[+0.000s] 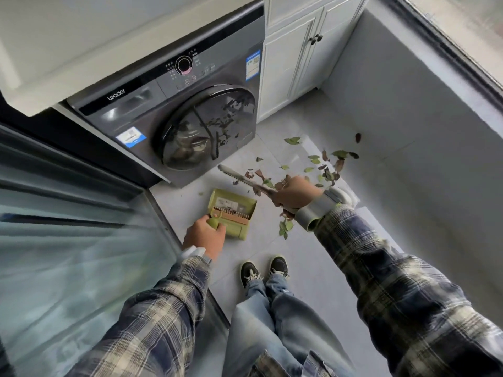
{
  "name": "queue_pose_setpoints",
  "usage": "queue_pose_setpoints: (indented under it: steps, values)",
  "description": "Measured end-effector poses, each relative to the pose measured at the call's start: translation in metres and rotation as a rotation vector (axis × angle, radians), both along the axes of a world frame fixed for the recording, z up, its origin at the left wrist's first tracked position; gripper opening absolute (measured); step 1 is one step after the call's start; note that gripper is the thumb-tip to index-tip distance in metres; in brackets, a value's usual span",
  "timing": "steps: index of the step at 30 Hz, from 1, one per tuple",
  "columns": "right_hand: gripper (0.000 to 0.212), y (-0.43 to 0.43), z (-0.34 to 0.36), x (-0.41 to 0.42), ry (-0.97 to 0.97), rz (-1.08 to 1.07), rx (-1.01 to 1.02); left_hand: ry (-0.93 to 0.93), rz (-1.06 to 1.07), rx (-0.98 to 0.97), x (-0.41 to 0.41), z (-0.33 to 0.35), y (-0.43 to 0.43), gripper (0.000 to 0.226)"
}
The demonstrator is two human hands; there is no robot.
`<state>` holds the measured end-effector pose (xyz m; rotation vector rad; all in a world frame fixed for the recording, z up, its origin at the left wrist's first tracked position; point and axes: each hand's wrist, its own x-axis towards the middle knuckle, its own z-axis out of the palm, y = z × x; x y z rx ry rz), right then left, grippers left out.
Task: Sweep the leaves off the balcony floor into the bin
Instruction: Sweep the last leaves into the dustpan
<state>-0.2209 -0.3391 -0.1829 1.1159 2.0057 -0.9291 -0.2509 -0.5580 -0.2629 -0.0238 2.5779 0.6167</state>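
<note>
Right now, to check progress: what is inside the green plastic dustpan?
Inside the green plastic dustpan: a pale label and a row of brown comb teeth; scattered green-brown leaves lie outside it. The left hand covers its handle.

Green dustpan (pixel 232 206) in left grip (pixel 204 236), brush (pixel 239 177) in right grip (pixel 296 193), over leaves (pixel 340 153).

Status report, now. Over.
Left hand grips dustpan handle. Right hand grips brush, head among leaves. Leaves scattered on floor, right of dustpan. Washing machine just beyond; no bin in view.
</note>
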Motion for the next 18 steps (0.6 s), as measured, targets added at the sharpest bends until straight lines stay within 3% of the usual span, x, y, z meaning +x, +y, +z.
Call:
queue_pose_setpoints:
  steps: [6, 10, 13, 18]
  values:
    - [0.017, 0.003, -0.027, 0.008, -0.014, -0.158, 0.06, -0.021, -0.096, -0.023, -0.013, -0.002, 0.014, 0.016]
    - [0.009, 0.009, -0.034, 0.002, -0.006, -0.141, 0.047, -0.038, -0.046, -0.009, -0.019, -0.01, 0.019, 0.02]
    - [0.025, 0.009, -0.047, -0.004, 0.0, -0.135, 0.032, -0.055, -0.032, 0.005, -0.019, -0.013, 0.022, 0.019]
    - [0.028, 0.002, -0.065, -0.007, 0.022, -0.196, -0.186, -0.043, -0.033, 0.013, -0.022, -0.018, 0.023, 0.026]
